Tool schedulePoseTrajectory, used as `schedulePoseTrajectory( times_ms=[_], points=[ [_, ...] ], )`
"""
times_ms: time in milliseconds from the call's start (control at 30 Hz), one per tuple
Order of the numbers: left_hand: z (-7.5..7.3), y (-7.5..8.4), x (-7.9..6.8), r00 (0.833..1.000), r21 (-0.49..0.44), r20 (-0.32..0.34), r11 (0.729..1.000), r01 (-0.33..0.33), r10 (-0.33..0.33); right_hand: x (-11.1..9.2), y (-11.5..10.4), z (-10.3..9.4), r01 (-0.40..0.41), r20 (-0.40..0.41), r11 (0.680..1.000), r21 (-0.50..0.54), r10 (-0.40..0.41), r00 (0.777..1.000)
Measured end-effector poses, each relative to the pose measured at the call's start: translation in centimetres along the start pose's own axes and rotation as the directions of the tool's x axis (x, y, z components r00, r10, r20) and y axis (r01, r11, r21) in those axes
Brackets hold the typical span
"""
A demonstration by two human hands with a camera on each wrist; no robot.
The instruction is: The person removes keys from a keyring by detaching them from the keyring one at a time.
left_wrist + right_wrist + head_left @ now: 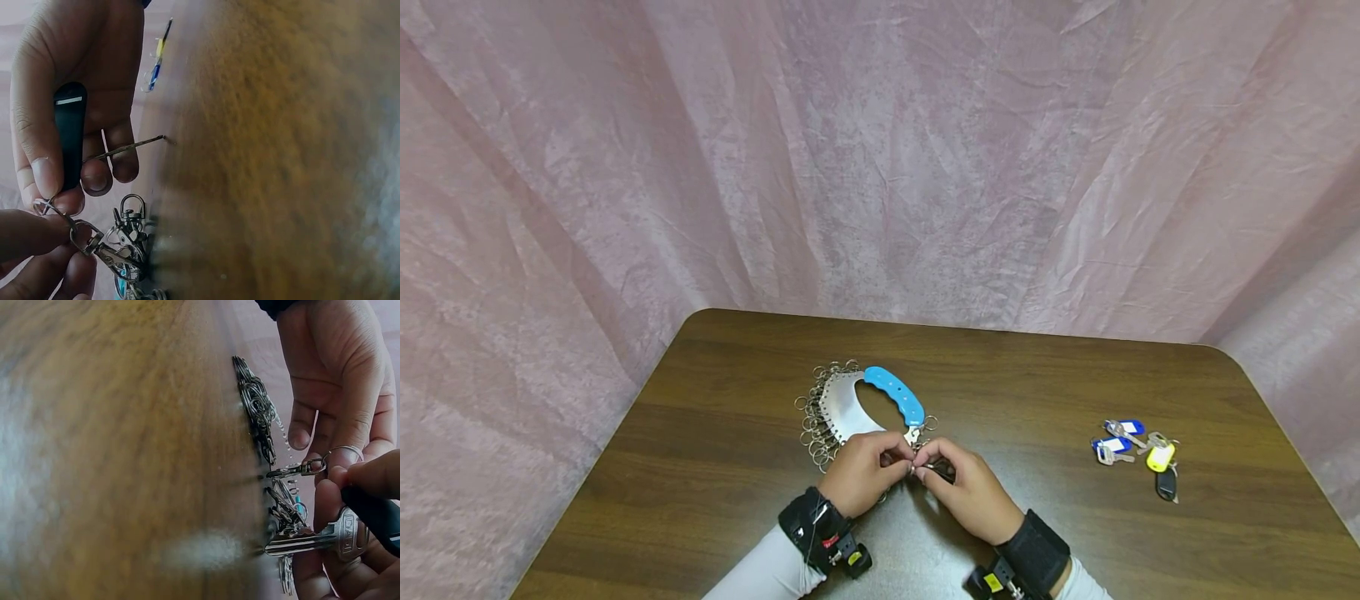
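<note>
Near the table's front, my left hand and right hand meet fingertip to fingertip. The left thumb and fingers pinch a metal split ring linked to a swivel clasp. My right hand holds a black key tag, its end right at the ring. A silver key hangs beside this tag, against the right fingers. Beyond the left hand lies a curved metal key holder plate with a blue handle. Many clasps and rings line its outer edge; its near part is hidden by the left hand.
To the right on the wooden table lies a group of keys with blue tags, a yellow tag and a black tag. A pink curtain hangs behind the table's far edge.
</note>
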State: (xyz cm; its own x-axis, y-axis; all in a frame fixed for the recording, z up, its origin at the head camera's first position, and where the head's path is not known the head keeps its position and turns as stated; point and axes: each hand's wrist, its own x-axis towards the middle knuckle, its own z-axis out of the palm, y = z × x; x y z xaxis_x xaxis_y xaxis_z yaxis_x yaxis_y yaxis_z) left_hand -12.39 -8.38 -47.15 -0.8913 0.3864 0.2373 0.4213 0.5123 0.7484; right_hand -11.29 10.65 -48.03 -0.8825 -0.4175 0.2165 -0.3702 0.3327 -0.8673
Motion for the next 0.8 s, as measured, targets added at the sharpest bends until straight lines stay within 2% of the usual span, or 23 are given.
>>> schedulePoseTrajectory(
  times_ms=[200, 500, 633, 800],
  points=[
    [0.0, 0.0, 0.1, 1.0, -0.019, -0.004, 1.0, 0.019, -0.019, -0.1, -0.1, -0.1, 0.006, 0.001, 1.0, -0.004, -0.006, 1.0],
    [0.0, -0.1, 0.1, 0.999, -0.013, -0.015, 0.999, 0.051, -0.051, 0.0, -0.2, 0.1, 0.061, 0.004, 0.998, 0.018, -0.061, 0.998],
    [-0.1, 0.0, 0.1, 0.998, -0.004, -0.018, 0.999, 0.052, -0.052, 0.1, -1.8, -0.2, 0.081, 0.003, 0.997, 0.019, -0.081, 0.997],
    [-0.2, 0.0, 0.1, 0.999, -0.011, -0.009, 0.999, 0.051, -0.051, 0.1, -3.5, -0.7, 0.065, 0.006, 0.998, 0.014, -0.065, 0.998]
  ],
)
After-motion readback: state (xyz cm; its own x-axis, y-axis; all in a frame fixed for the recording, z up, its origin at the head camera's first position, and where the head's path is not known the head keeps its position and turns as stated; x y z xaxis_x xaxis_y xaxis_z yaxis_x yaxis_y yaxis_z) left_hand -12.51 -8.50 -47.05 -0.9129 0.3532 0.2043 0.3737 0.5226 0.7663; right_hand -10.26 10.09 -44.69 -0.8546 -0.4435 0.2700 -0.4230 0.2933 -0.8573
